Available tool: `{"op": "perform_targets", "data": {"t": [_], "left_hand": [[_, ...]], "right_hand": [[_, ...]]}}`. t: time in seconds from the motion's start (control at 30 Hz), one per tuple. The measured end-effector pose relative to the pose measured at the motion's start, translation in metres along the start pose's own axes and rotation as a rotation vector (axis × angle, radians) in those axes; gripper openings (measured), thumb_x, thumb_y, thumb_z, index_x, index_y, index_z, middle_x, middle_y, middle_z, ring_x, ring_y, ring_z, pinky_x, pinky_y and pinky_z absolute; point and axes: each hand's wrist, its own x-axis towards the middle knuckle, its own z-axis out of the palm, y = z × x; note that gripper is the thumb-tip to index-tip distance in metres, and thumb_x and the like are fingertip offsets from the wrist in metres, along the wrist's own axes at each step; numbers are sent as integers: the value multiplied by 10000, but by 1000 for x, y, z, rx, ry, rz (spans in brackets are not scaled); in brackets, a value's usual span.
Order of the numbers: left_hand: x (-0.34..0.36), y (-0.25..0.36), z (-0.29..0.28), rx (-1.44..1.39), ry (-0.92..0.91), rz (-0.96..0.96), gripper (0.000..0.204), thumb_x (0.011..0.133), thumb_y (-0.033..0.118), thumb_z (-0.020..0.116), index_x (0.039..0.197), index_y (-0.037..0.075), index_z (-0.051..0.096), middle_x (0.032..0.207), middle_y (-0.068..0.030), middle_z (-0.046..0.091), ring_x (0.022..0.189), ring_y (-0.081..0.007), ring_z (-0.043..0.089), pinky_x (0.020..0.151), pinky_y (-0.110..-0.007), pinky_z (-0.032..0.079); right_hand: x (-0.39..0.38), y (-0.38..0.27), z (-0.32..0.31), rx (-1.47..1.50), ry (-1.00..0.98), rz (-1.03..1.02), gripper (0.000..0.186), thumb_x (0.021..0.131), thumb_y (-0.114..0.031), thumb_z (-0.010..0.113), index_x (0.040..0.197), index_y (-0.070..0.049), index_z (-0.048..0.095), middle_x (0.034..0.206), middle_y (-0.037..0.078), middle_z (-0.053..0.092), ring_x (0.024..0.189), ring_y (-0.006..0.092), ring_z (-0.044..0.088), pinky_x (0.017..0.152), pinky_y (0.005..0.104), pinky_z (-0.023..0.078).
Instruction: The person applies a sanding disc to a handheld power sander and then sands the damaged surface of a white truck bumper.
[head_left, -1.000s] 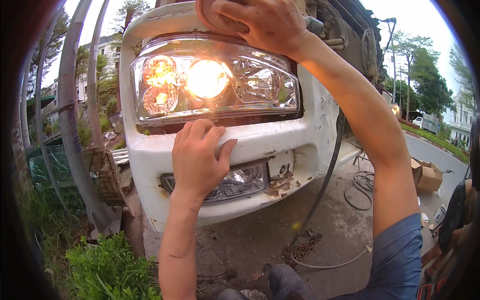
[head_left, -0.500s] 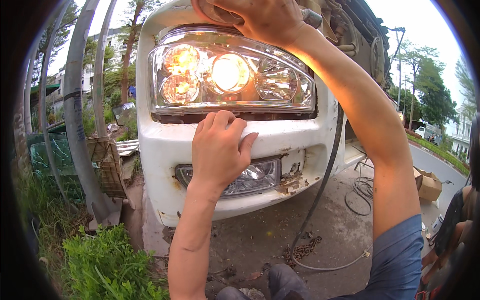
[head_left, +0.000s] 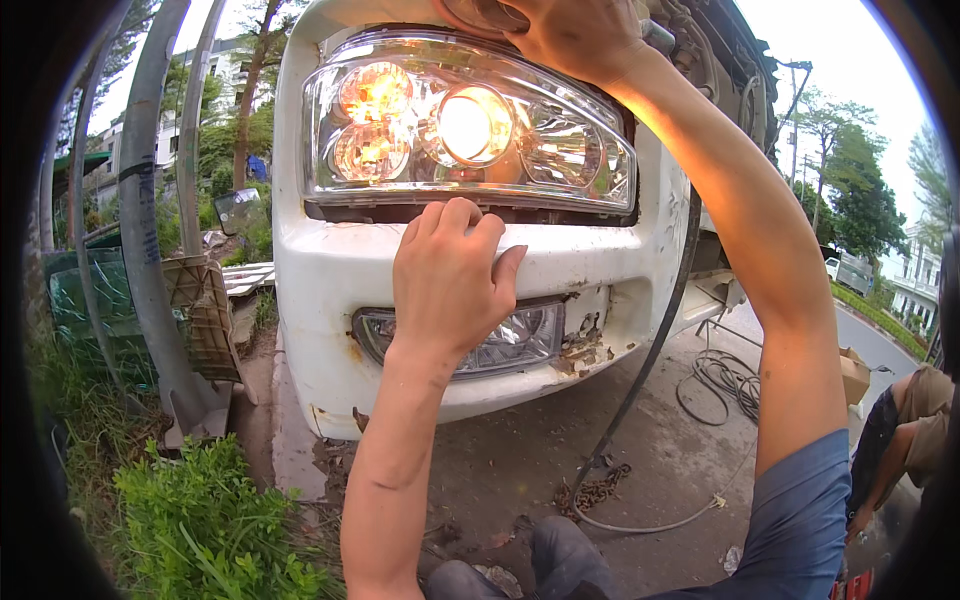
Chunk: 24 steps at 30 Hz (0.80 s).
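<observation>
A large lit headlight [head_left: 470, 190] sits in the white front corner of a truck, its bulbs glowing orange and yellow-white. A dark gap runs beneath its lower edge. My left hand [head_left: 450, 285] is curled over the top edge of the white bumper [head_left: 335, 255], fingertips at that gap, thumb apart against the panel. Partly behind this hand is a lower lamp [head_left: 525, 335], unlit, with rusty, peeling paint beside it. My right hand [head_left: 575, 35] reaches up to the headlight's top edge; the picture's upper rim cuts it off, and its fingertips are hidden.
A dark hose [head_left: 655, 360] hangs beside the bumper down to the ground, near a rusty chain [head_left: 600, 490]. Coiled cable [head_left: 725, 380] lies farther right. Metal poles [head_left: 150, 230] and bushes [head_left: 215, 525] stand at left. Another person [head_left: 905, 425] is at the right edge.
The view has shifted a little, so the truck front appears slightly higher. My right hand has slid slightly right along the headlight's top. The left hand keeps its place on the bumper edge.
</observation>
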Motion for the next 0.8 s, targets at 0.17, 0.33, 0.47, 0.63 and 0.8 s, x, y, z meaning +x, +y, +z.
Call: {"op": "perform_targets", "data": {"t": [0.17, 0.33, 0.47, 0.63, 0.8], "left_hand": [[0, 2, 2, -2, -23, -21, 194, 826, 193, 792, 931, 42, 729, 957, -65, 652, 935, -280, 625, 834, -415, 498], [1, 2, 2, -15, -7, -24, 189, 825, 186, 792, 930, 43, 728, 957, -65, 648, 940, -280, 620, 835, -415, 498], [0, 2, 1, -25, -32, -42, 188, 827, 187, 792, 926, 42, 726, 960, -65, 647, 946, -282, 615, 836, -415, 497], [-1, -1, 0, -22, -39, -42, 191, 826, 191, 793, 924, 42, 724, 957, -74, 644, 948, -284, 612, 841, -419, 496], [0, 3, 1, -52, -12, -26, 187, 824, 192, 790, 900, 42, 708, 946, -83, 635, 940, -287, 608, 840, -420, 495]], "right_hand": [[10, -6, 4, -59, -30, -4, 190, 900, -234, 700, 1056, -196, 596, 976, 50, 548, 688, 204, 655, 526, 310, 571], [18, -8, 9, -36, 21, -20, 174, 913, -254, 690, 1046, -196, 597, 980, 55, 548, 683, 214, 662, 521, 311, 572], [23, -14, 14, -28, 20, -20, 195, 906, -252, 697, 1067, -198, 602, 996, 60, 547, 703, 223, 672, 542, 322, 589], [34, -25, 19, -26, -4, 33, 208, 903, -234, 709, 1080, -201, 604, 997, 59, 547, 718, 231, 678, 565, 334, 603], [45, -28, 18, 26, 5, 6, 188, 924, -243, 711, 1075, -183, 616, 994, 66, 558, 743, 250, 685, 573, 353, 604]]}}
